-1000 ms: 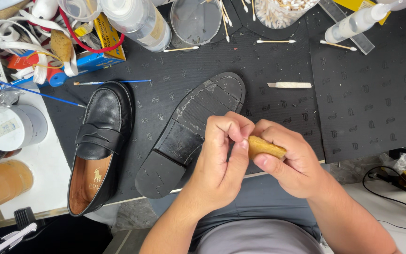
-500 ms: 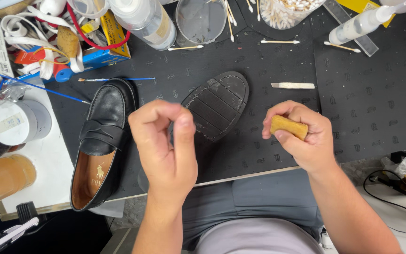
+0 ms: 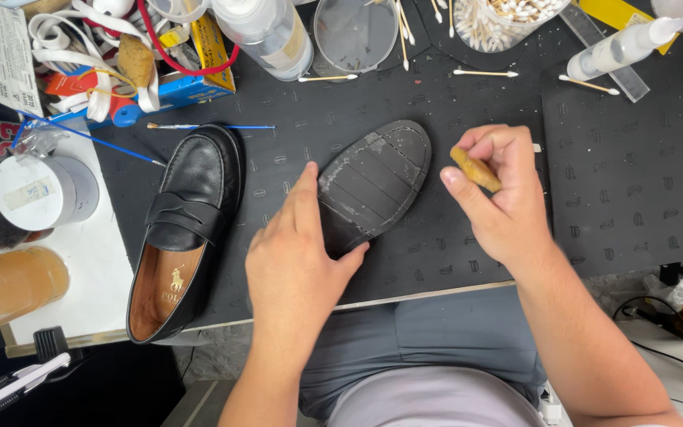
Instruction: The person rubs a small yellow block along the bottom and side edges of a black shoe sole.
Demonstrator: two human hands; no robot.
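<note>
A black loafer lies sole-up point(image 3: 377, 178) on the black mat point(image 3: 626, 190), its worn grey sole facing me. My left hand point(image 3: 298, 253) rests over its heel end, thumb and fingers gripping the shoe. To the right of the toe, my right hand point(image 3: 499, 198) pinches a small tan crepe-like block point(image 3: 476, 168) between thumb and fingers, just off the sole. A second black loafer point(image 3: 183, 229) stands upright to the left, its tan lining showing.
Along the back stand a clear bottle point(image 3: 266, 32), a glass bowl point(image 3: 355, 33), a tub of cotton swabs point(image 3: 507, 20) and a squeeze bottle point(image 3: 622, 47). Loose swabs lie on the mat. A white jar point(image 3: 45, 190) and an amber jar point(image 3: 5, 289) sit at left.
My hands parted from each other. The left hand dropped onto the heel of the upturned shoe; the right hand carried the tan block up beside the toe.
</note>
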